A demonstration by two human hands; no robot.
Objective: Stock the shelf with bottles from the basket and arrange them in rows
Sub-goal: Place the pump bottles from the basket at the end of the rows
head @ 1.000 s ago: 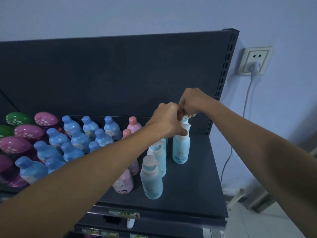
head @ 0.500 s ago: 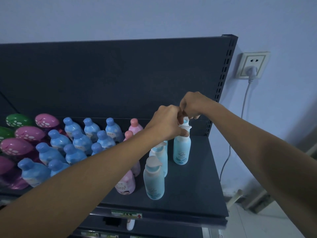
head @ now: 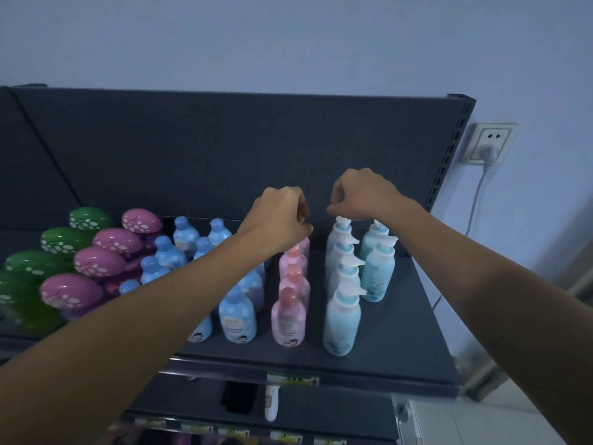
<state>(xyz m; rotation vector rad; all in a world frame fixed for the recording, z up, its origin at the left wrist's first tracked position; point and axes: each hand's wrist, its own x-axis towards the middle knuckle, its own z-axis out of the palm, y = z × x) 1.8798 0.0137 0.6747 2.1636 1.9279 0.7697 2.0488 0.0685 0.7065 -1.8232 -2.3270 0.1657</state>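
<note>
On the shelf (head: 401, 335) stand six pale blue pump bottles (head: 340, 322). Four of them make a row from the back panel toward the front edge, and two make a shorter row just beside it, on the side of the right edge. Left of them is one row of pink bottles (head: 288, 319). I count four, and the one at the back is partly hidden. Further left are the blue bottles (head: 237, 319). At least nine show, and the left arm covers some of them. Near the left edge are four green round-topped containers (head: 64, 239) and four pink round-topped containers (head: 117, 241), each kind in a slanted row.

Both arms reach forward over the shelf. The left hand (head: 282, 216) hangs above the back of the pink row. Its fingers are curled together with the thumb against them, and nothing shows inside. The right hand (head: 362, 194) is above the rearmost pump bottle, also with curled fingers. The fingertips (head: 331, 209) are just over the white pump head, but I cannot tell if they touch it. The hands are a little apart from each other.
</note>
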